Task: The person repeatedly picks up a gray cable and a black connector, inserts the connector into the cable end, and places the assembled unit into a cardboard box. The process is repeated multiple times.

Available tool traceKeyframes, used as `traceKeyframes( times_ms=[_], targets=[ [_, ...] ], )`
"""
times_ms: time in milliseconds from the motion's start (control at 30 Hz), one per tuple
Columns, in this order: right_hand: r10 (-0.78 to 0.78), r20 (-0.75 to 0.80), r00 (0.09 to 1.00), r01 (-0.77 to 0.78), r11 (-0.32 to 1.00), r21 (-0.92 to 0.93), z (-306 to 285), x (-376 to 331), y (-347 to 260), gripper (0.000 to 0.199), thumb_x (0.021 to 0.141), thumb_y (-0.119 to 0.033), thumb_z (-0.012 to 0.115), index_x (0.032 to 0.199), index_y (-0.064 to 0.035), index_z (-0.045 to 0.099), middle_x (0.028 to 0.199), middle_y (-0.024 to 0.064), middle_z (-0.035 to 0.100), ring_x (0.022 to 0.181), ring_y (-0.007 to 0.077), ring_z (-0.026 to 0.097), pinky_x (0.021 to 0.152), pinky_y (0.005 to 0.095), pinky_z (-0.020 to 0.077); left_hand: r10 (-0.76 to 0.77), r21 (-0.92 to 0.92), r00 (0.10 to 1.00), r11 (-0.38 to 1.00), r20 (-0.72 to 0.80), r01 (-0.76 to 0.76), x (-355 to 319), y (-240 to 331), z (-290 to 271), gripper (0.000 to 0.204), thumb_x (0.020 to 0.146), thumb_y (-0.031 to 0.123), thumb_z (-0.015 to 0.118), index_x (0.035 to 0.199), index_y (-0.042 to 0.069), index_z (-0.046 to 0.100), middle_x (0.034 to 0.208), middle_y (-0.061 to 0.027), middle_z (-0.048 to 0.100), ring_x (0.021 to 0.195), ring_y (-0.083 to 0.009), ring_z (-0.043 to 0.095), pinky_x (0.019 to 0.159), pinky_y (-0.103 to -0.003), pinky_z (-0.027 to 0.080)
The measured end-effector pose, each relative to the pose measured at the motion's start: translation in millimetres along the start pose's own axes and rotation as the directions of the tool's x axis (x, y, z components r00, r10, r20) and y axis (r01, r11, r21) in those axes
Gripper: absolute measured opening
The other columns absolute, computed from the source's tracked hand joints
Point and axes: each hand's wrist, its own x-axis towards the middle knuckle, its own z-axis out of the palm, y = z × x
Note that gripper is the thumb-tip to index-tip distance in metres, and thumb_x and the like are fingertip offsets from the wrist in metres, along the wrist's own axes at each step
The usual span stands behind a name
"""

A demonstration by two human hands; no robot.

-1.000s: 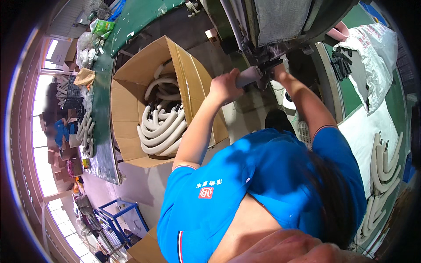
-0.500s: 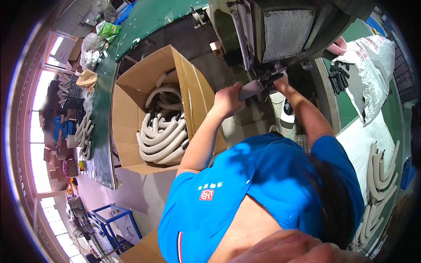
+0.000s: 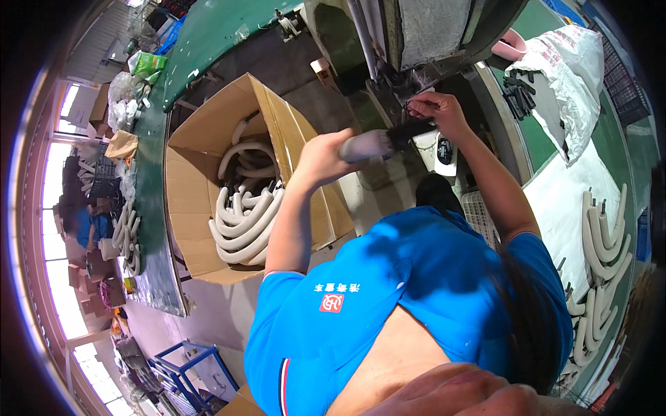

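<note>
My left hand (image 3: 321, 159) is wrapped round a grey foam-covered tube (image 3: 365, 146), below the front of a machine (image 3: 399, 83). The tube's dark far end is smeared by motion. Over that end is my right hand (image 3: 445, 116), its thumb and fingers pinched together close to the machine's metal parts. What the pinch holds, if anything, is too small to make out. To the left, a tall cardboard box (image 3: 196, 232) contains several curved grey foam tubes (image 3: 243, 232).
A green table (image 3: 149, 229) runs along the left, holding plastic bags and more tubes. On the right-hand table, black pieces (image 3: 519, 97) lie near a white sack (image 3: 565, 80) and several curved tubes (image 3: 602, 256). A white basket (image 3: 479, 216) sits below my right forearm.
My left hand has drawn the tube away from the machine, leftward and nearer to me. My right hand now shows in a pinch by the machine. The whole view has shifted slightly.
</note>
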Motion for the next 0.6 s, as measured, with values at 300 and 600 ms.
traceKeyframes(
  times_ms=[300,600],
  targets=[
    [-0.206,-0.059,0.977,0.184,0.947,-0.262,15.4,-0.6,-4.1,0.014,0.087,-0.011,0.062,0.092,0.0017,0.062,0.076,0.0061,0.065,0.066,0.0103,0.063,0.059,0.0236,0.049,-0.44,-0.469,0.463,0.881,-0.77,0.058,-175.4,-31.2,-85.3,0.026,0.067,0.0,0.066,0.092,-0.002,0.059,0.077,-0.0046,0.057,0.069,-0.016,0.055,0.066,-0.027,0.046],
    [0.377,0.02,0.926,-0.355,0.85,0.39,18.9,-7.4,-4.5,0.029,0.088,-0.028,0.06,0.106,-0.0076,0.051,0.076,0.0012,0.053,0.057,0.0082,0.05,0.052,0.0236,0.0422,0.038,0.279,0.368,0.727,-0.929,0.628,-226.8,-59.0,-88.8,0.036,0.071,0.008,0.071,0.103,0.0,0.057,0.091,-0.0154,0.063,0.082,-0.0285,0.06,0.076,-0.036,0.048]
  ],
)
